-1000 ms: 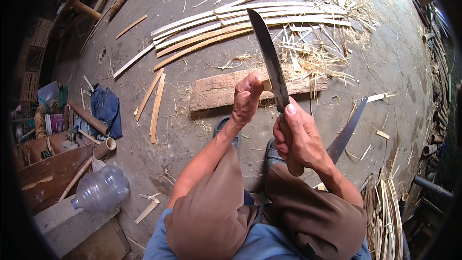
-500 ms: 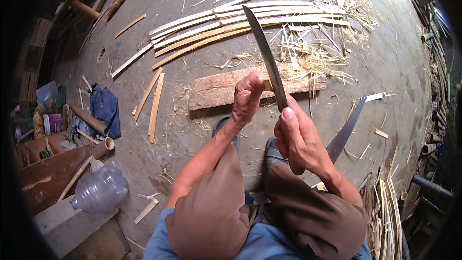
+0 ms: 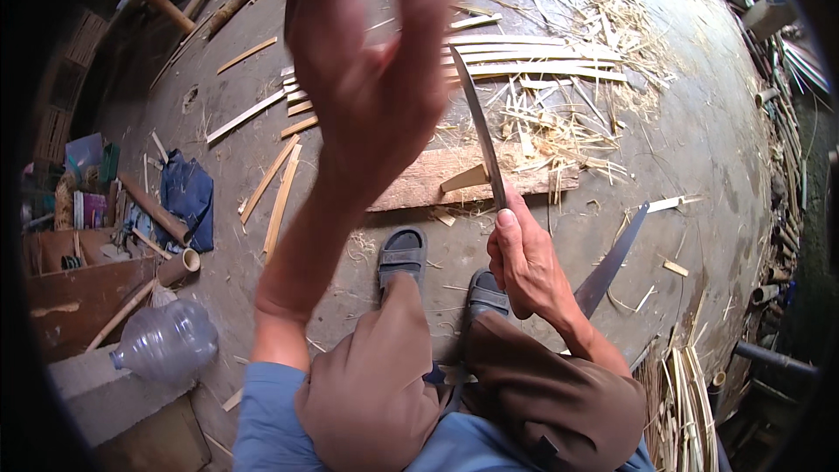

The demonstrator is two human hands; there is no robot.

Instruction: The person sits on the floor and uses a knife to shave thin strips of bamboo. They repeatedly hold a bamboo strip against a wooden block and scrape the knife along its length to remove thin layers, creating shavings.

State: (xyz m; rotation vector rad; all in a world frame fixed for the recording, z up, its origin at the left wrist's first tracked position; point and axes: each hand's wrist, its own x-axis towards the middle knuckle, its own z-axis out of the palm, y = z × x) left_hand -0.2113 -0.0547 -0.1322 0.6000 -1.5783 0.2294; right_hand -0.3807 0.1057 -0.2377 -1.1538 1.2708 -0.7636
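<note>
My right hand [image 3: 527, 260] is closed around the handle of a long-bladed knife [image 3: 479, 118], its dark blade pointing up and away from me. A short piece of split bamboo [image 3: 463, 180] meets the left side of the blade, over the thick wooden plank [image 3: 415, 182]. Whether the piece is stuck on the blade or rests on the plank, I cannot tell. My left hand [image 3: 371, 79] is raised close to the camera and blurred, its fingers apart and partly cut off by the top edge. No object shows in it.
Long bamboo strips [image 3: 533, 57] lie beyond the plank, partly behind my left hand. Shavings [image 3: 559, 140] litter the right end. A handsaw [image 3: 612, 262] lies right of my right hand. At left are a clear plastic jug [image 3: 166, 341], a wooden box [image 3: 83, 293] and blue cloth [image 3: 188, 197].
My left hand has let go of the bamboo piece and swung up toward the camera. The knife has stayed in my right hand, with its tip slightly lower in view.
</note>
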